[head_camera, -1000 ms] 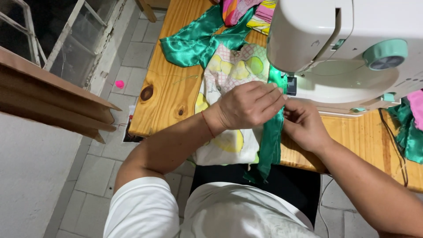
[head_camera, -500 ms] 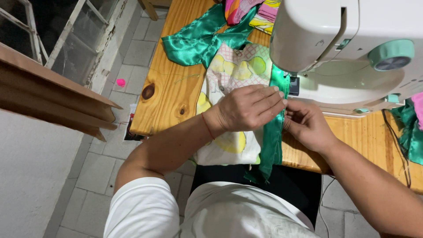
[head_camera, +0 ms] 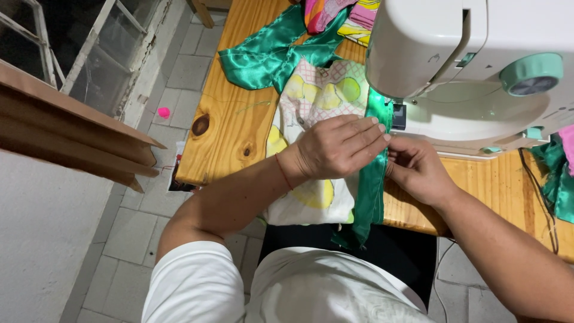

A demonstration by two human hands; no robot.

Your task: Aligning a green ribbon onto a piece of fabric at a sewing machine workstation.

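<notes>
Green satin strip [head_camera: 372,179] sits along the right edge of the fruit-print cloth [head_camera: 311,101], fed under the sewing machine [head_camera: 472,66] at the far end; most of its length looks unsewn, tail hanging off the table's [head_camera: 233,113] near edge. Left hand [head_camera: 338,146] flat, fingers extended, pressing strip + cloth. Right hand [head_camera: 418,167] curled, pinching the strip's right edge.

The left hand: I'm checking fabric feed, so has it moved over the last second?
No. The left hand lies flat on the green satin strip, same spot relative to the sewing machine.
</notes>
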